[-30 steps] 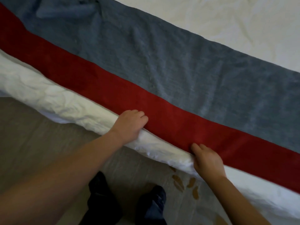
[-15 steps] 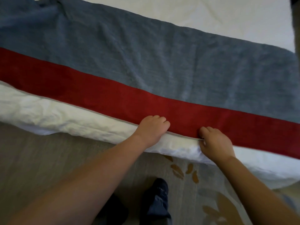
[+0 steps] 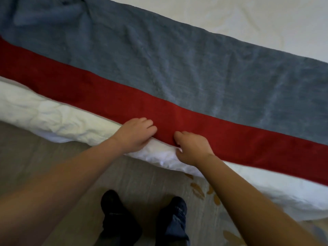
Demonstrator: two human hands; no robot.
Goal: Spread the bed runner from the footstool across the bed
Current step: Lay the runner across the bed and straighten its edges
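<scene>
The bed runner (image 3: 177,68) is already on the bed (image 3: 248,23), running slantwise across the view from upper left to lower right over the white cover. Most of it is a grey-blue fabric, with a wide red band (image 3: 248,142) along the side nearest the person. It's not totally smooth: there are light wrinkles through the grey part and a bunched-up fold (image 3: 49,13) at the top left corner of the view. The red band sits right along the puffy white edge of the bedding (image 3: 53,118), which hangs over toward the floor. Both hands are on that near red edge, close together but not touching each other. The left hand (image 3: 135,134) has its fingers curled down over the edge of the red band, knuckles up, grasping the fabric, though its thumb is out of sight. The right hand (image 3: 192,149) is just beside it, pinching the same edge with curled fingers on top and the thumb tucked below against the white bedding. Both forearms are bare and reach in from the bottom of the view. Down below, the person's dark shoes (image 3: 115,210) stand on a greyish carpet (image 3: 53,166), which has some brownish leaf shapes (image 3: 197,189) near the bed's edge.
</scene>
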